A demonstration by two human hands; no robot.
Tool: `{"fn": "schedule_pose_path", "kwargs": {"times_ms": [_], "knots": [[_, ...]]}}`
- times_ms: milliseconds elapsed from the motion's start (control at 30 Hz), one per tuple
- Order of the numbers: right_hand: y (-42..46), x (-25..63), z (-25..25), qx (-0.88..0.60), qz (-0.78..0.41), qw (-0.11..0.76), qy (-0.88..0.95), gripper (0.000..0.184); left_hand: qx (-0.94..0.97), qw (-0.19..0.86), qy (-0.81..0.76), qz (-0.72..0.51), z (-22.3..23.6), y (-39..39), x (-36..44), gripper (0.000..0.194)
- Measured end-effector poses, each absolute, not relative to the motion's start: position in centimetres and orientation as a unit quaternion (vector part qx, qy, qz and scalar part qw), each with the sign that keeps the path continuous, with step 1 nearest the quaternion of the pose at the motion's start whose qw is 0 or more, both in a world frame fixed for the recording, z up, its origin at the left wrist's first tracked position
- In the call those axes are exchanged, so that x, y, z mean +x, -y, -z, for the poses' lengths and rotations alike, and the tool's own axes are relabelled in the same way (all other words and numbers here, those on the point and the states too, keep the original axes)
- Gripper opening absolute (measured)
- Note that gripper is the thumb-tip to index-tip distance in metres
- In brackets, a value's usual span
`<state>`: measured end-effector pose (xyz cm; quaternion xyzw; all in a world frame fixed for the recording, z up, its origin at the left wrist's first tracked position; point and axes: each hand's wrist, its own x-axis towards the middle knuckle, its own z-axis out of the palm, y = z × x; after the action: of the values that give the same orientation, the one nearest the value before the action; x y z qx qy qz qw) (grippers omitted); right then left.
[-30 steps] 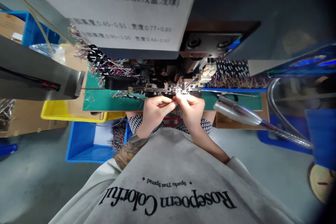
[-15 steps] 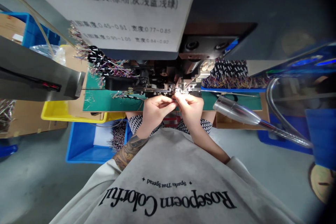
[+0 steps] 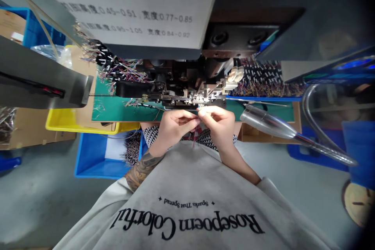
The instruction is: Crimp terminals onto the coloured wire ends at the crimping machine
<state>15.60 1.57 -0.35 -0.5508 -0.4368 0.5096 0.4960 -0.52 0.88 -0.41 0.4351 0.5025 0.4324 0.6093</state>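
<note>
My left hand (image 3: pixel 179 126) and my right hand (image 3: pixel 217 124) meet fingertip to fingertip just in front of a dark crimping machine (image 3: pixel 187 72). Between them they pinch a small bundle of thin coloured wires (image 3: pixel 201 107), whose ends fan out above my right thumb. Loose wire strands hang below my fingers toward my lap. The middle of the bundle is hidden by my fingers. A bright light falls on the machine's metal tooling (image 3: pixel 202 95), a short way beyond the wire ends. A strip of terminals (image 3: pixel 172 97) runs into the tooling from the left.
Wire bundles lie heaped at left (image 3: pixel 117 66) and fill a blue tray (image 3: pixel 263 98) at right. A metal lamp head (image 3: pixel 260 119) on a flexible neck reaches in from the right. Below the green mat (image 3: pixel 108 114) stand a yellow bin (image 3: pixel 55 123) and a blue bin (image 3: pixel 93 166).
Both hands have drawn back slightly from the tooling toward my body, the right one also moving right. The wire ends now show above my fingers. The view has shifted a little.
</note>
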Motion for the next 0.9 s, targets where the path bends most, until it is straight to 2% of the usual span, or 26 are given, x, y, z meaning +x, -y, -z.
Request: {"fn": "schedule_pose_path", "kwargs": {"times_ms": [333,667,900], "knots": [[-1.7,15.5,0.7,-0.540,-0.524,0.502,0.427,0.020,0.410,0.653,-0.482,-0.416,0.7,-0.4,-0.3,0.013],[-1.6,14.9,1.2,-0.525,-0.561,0.526,0.365,0.011,0.437,0.629,-0.485,-0.422,1.1,-0.3,-0.1,0.013],[-1.4,14.6,1.5,-0.538,-0.550,0.528,0.360,0.014,0.441,0.626,-0.483,-0.424,1.0,-0.3,0.0,0.014]]}}
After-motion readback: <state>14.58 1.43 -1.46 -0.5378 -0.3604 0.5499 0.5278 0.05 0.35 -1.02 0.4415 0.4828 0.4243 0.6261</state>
